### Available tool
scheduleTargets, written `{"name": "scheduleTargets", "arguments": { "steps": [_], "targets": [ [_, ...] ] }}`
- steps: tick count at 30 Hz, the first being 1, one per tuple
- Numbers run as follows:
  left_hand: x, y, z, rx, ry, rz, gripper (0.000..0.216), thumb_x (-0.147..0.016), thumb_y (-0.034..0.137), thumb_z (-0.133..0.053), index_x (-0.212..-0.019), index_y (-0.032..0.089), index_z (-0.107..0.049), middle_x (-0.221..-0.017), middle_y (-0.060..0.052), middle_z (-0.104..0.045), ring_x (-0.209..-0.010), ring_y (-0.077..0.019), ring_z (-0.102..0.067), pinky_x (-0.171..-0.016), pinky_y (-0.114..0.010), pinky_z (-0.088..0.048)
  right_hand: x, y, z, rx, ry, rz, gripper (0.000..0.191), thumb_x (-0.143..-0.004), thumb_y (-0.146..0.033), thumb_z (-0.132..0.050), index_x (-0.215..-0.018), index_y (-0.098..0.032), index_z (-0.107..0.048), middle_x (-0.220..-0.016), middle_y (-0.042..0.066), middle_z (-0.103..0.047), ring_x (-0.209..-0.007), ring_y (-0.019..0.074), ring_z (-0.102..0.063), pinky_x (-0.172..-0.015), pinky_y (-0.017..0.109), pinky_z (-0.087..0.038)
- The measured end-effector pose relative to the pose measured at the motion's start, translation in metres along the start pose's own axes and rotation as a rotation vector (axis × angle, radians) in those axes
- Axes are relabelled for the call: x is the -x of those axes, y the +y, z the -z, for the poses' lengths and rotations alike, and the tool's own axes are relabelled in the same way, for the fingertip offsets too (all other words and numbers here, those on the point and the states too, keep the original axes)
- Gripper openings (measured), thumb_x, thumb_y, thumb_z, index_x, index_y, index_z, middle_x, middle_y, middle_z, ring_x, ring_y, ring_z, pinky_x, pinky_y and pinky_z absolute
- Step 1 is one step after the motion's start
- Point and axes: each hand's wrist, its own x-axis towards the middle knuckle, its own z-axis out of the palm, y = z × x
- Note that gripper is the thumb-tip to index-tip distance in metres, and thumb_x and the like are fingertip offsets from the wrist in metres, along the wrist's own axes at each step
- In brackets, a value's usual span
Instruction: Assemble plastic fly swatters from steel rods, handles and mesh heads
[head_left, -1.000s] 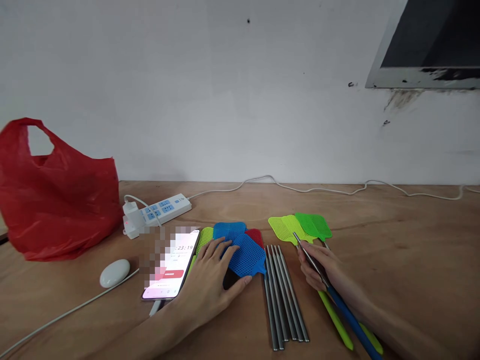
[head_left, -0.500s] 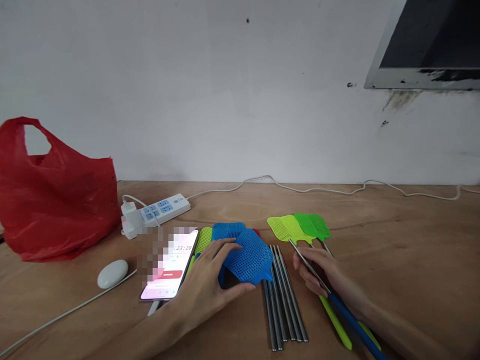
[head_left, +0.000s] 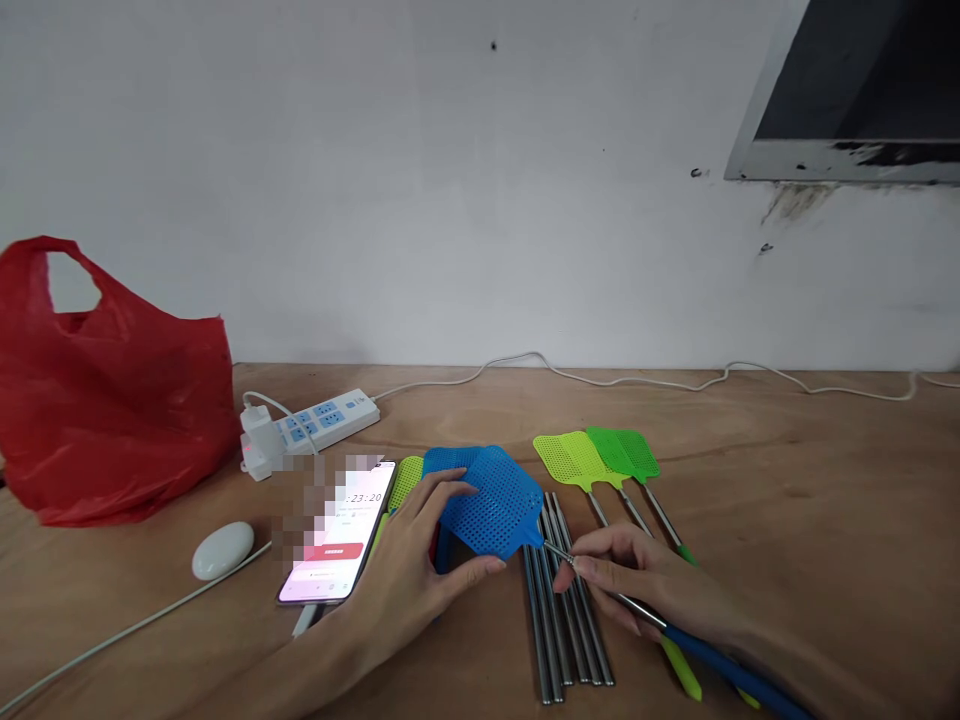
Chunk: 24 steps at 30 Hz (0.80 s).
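Observation:
My left hand (head_left: pixel 401 565) grips a blue perforated fly swatter head (head_left: pixel 499 500), its fingers over the mesh and the thumb by the lower edge. Between the fingers and thumb of my right hand (head_left: pixel 637 575) is a metal rod (head_left: pixel 643 610) with a blue handle (head_left: pixel 727 660). Its tip meets the narrow neck of the blue head; how far in it sits I cannot tell. Several loose metal rods (head_left: pixel 574 640) lie under and below that meeting point. More swatter heads, one of them yellow-green (head_left: pixel 406 482), lie partly hidden beneath the left hand.
Yellow-green swatters (head_left: pixel 574 458) and a green swatter (head_left: pixel 626 452) with rods attached lie beyond my right hand. To the left are a lit phone (head_left: pixel 337 550), a white mouse-like object (head_left: pixel 223 550), a power strip (head_left: pixel 330 420) and a red plastic bag (head_left: pixel 112 420). A cable runs along the wall.
My right hand has moved left and lowered the rod, bringing its tip to the neck of the blue head. My left hand has turned the head slightly and stays around it.

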Motion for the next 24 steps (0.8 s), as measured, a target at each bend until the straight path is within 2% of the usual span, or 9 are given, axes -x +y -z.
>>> {"name": "scheduleTargets", "arguments": {
  "steps": [6, 16, 21, 24],
  "targets": [
    [0.002, -0.001, -0.001, -0.008, -0.004, -0.001, 0.05, -0.086, 0.051, -0.072, -0.123, 0.03, -0.048, -0.141, -0.01, -0.049, -0.127, -0.034, -0.052, -0.098, -0.052, -0.047, 0.0, -0.002, -0.002, 0.014, -0.001, -0.014, 0.055, -0.088, -0.064, -0.056, -0.095, -0.012, -0.072, -0.042, -0.008, -0.047, -0.032, 0.0043, -0.031, -0.036, 0.018, -0.023],
    [0.002, 0.001, -0.002, 0.017, 0.052, -0.005, 0.048, -0.083, 0.04, -0.077, -0.122, 0.029, -0.05, -0.142, -0.01, -0.047, -0.128, -0.0338, -0.05, -0.1, -0.053, -0.046, -0.003, 0.006, -0.002, 0.043, 0.052, -0.023, 0.051, -0.087, -0.061, -0.06, -0.097, -0.014, -0.073, -0.043, -0.008, -0.048, -0.032, 0.0039, -0.033, -0.037, 0.016, -0.026],
    [0.0, -0.001, -0.003, 0.101, 0.099, 0.039, 0.032, -0.089, 0.031, -0.069, -0.118, 0.029, -0.054, -0.138, -0.007, -0.049, -0.127, -0.0307, -0.05, -0.102, -0.05, -0.045, -0.004, 0.008, -0.002, 0.072, 0.094, -0.019, 0.053, -0.085, -0.062, -0.061, -0.1, -0.013, -0.075, -0.043, -0.008, -0.047, -0.032, 0.0046, -0.033, -0.036, 0.017, -0.025],
    [-0.002, -0.004, -0.004, 0.269, 0.131, 0.104, 0.023, -0.093, 0.03, -0.063, -0.114, 0.029, -0.057, -0.131, -0.007, -0.053, -0.123, -0.0284, -0.052, -0.094, -0.043, -0.05, -0.004, 0.007, -0.003, 0.073, 0.1, -0.011, 0.052, -0.086, -0.061, -0.06, -0.1, -0.014, -0.076, -0.042, -0.008, -0.046, -0.032, 0.0042, -0.033, -0.037, 0.017, -0.025]
  ]
}}
